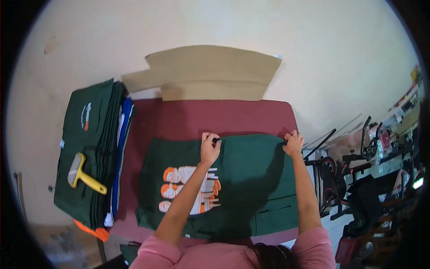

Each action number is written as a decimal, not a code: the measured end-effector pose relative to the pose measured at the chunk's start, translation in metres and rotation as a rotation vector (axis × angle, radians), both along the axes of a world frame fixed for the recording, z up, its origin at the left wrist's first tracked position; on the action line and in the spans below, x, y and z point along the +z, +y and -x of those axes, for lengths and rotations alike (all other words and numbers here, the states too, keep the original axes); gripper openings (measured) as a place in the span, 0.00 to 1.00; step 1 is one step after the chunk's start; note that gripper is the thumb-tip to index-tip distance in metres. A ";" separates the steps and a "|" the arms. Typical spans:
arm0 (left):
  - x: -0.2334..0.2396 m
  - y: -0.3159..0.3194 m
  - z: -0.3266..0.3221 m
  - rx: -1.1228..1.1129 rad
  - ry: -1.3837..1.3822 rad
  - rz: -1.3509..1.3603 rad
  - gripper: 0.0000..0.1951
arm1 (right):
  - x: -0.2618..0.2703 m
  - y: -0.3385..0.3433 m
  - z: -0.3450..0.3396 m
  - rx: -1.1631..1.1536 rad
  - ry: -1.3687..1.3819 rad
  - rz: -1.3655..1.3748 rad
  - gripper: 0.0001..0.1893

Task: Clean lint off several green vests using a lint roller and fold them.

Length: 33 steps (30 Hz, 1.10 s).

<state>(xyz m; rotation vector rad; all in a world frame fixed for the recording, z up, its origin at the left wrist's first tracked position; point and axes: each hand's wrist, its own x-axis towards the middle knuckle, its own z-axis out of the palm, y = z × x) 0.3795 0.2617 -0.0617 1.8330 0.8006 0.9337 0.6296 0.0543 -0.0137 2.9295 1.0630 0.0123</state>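
A dark green fabric garment (248,168), seemingly an apron, lies flat on a maroon padded table (208,116), with orange-and-white printed figures on its left part and a stitched pocket at the lower right. At its far edge, near the middle, my left hand (211,148) holds a small black object (216,140), mostly hidden by the fingers. My right hand (294,143) grips the garment's far right corner between thumb and fingers. Shadows of my arm and head fall across the cloth.
Folded green garments (87,134) are stacked at the left, with a yellow-handled lint roller (86,178) on top. Brown cardboard (218,74) stands against the wall behind the table. An exercise bike (331,181) is at the right.
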 end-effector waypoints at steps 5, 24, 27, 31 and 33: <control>0.044 -0.056 0.082 -0.224 -0.112 -0.021 0.08 | 0.032 -0.056 0.034 0.132 -0.015 -0.233 0.18; 0.019 -0.185 0.187 -0.055 0.551 -0.349 0.19 | -0.037 -0.245 0.206 -0.185 -0.090 -0.640 0.11; 0.023 -0.205 0.195 -0.101 0.532 -0.311 0.26 | -0.044 -0.253 0.210 -0.185 -0.103 -0.598 0.13; 0.037 -0.217 0.208 -0.125 0.540 -0.247 0.28 | -0.044 -0.263 0.217 -0.148 -0.012 -0.527 0.18; 0.044 -0.212 0.219 -0.056 0.437 -0.246 0.25 | -0.040 -0.267 0.224 -0.216 0.005 -0.480 0.21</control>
